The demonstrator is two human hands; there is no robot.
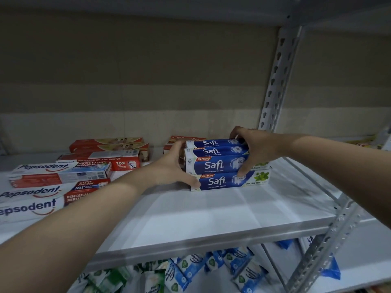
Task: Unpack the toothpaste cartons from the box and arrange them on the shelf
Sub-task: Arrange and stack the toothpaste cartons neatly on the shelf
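Note:
Several blue-and-white Safi toothpaste cartons [220, 166] are stacked on the white shelf [201, 212], right of its middle. My left hand [172, 169] holds the stack's left end, thumb along the bottom carton and fingers curled behind the upper ones. My right hand [255, 148] grips the right part of the stack from above, fingers over the top cartons and thumb pressed on the front of the lower ones. The box is out of view.
Pepsodent cartons [48, 187] lie in rows at the shelf's left. Red Colgate cartons [110, 144] sit behind them, with more behind the Safi stack. A perforated metal upright [275, 79] stands at the right. Blue and green packets [190, 269] fill the shelf below.

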